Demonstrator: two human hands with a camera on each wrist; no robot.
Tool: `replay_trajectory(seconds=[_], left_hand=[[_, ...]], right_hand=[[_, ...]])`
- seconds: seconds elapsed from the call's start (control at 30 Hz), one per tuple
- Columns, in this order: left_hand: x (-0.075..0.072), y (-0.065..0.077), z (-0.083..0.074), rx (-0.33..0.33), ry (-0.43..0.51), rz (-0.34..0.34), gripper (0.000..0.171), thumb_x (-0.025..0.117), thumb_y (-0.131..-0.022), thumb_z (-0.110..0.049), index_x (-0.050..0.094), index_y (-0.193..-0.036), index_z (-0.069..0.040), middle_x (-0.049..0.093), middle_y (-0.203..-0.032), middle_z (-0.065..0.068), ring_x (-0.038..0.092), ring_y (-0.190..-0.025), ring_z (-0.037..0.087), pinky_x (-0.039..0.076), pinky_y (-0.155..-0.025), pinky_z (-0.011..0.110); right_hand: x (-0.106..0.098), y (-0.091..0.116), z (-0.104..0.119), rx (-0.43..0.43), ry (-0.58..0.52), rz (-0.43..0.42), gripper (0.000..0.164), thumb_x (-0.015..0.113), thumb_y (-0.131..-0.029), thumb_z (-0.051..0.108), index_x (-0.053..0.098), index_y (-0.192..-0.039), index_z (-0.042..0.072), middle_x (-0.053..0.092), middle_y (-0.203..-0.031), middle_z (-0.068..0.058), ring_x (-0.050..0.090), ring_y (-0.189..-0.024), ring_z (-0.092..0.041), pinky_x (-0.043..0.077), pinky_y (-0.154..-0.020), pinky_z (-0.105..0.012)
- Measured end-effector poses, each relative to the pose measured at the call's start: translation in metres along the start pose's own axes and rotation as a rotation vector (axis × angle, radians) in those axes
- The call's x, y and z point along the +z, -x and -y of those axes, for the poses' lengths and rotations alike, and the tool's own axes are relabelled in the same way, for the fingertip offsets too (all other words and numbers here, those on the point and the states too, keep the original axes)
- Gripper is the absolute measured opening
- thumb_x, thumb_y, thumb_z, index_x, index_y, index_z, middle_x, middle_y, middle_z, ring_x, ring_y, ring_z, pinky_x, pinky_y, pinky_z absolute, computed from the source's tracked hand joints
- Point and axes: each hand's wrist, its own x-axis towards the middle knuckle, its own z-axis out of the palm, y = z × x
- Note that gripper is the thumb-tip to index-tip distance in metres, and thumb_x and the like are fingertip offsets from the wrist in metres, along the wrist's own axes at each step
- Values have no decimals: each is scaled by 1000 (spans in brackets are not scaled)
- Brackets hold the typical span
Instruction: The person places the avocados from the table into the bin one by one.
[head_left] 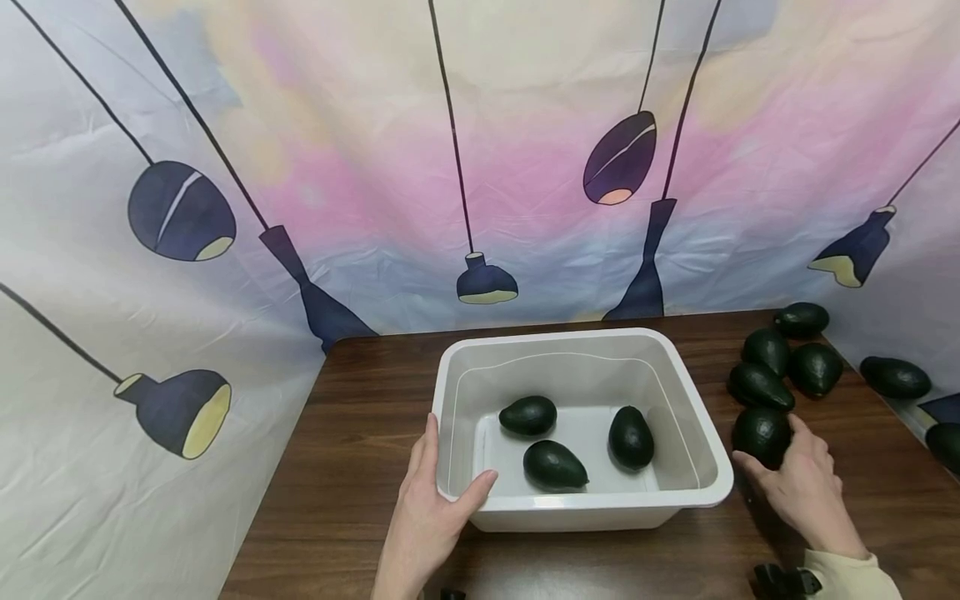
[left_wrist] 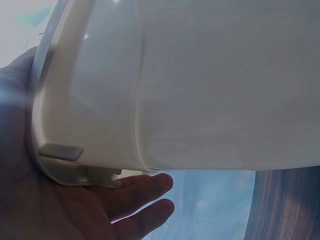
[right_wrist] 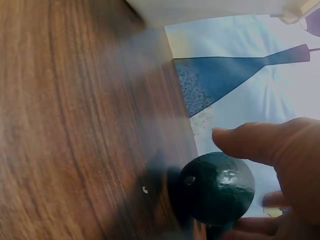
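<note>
A white plastic tub (head_left: 585, 522) stands on the dark wooden table with three dark green avocados inside: one at the back left (head_left: 528, 416), one at the front (head_left: 555, 466) and one at the right (head_left: 632, 438). My left hand (head_left: 429, 508) holds the tub's near left corner, thumb along the front rim and fingers along the left side. To the tub's right, my right hand (head_left: 802, 483) grips the nearest avocado (head_left: 762, 435) of a group, thumb on one side and fingers on the other. In the right wrist view that avocado (right_wrist: 217, 188) shows its stem end.
Several more avocados lie behind the right hand, among them one (head_left: 760, 386) close by and one (head_left: 801, 320) at the back edge. Another avocado (head_left: 896, 377) lies by the table's right edge, near the cloth. A printed cloth (head_left: 375, 208) hangs behind the table (head_left: 360, 467).
</note>
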Motion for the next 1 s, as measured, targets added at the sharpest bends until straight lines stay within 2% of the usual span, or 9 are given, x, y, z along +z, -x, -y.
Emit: replay_trajectory(seconds=[0.1,0.3,0.5,0.63,1.0], left_hand=[[0,0,-1,0,0,3,104,75,-79,-54,22,-155,-9,37,-151,7,44,-130,26,38,-104,46],[0,0,-1,-2,1,6,103,75,-79,-54,21,-155,-9,38,-150,7,45,-130,25,38,-104,46],[0,0,-1,-9,-3,5,103,74,-79,-54,22,-155,-9,37,-151,8,45,-129,27,38,-103,47],[0,1,0,-8,-3,2,103,74,-79,-55,22,-155,-9,38,-150,8,46,-128,27,39,-102,48],[-1,1,0,-6,10,1,103,74,-79,-54,22,-155,-8,38,-150,8,46,-128,27,39,-102,47]], right_hand=[[1,-3,1,11,-21,-26,104,71,-88,37,2,-148,-14,19,-130,-53,23,-117,-69,23,-86,-77],[7,-4,-1,8,-6,1,95,68,-90,37,9,-151,-8,16,-134,-51,20,-120,-67,20,-88,-74],[10,-3,0,28,-44,-59,88,72,-87,21,16,-146,-13,25,-127,-48,25,-118,-62,7,-93,-70],[10,-3,-1,40,-71,-101,84,74,-85,14,20,-142,-15,29,-124,-45,27,-117,-60,5,-94,-69],[8,-3,-2,88,-102,-109,83,72,-86,21,22,-141,-16,31,-128,-46,24,-121,-59,0,-102,-66]])
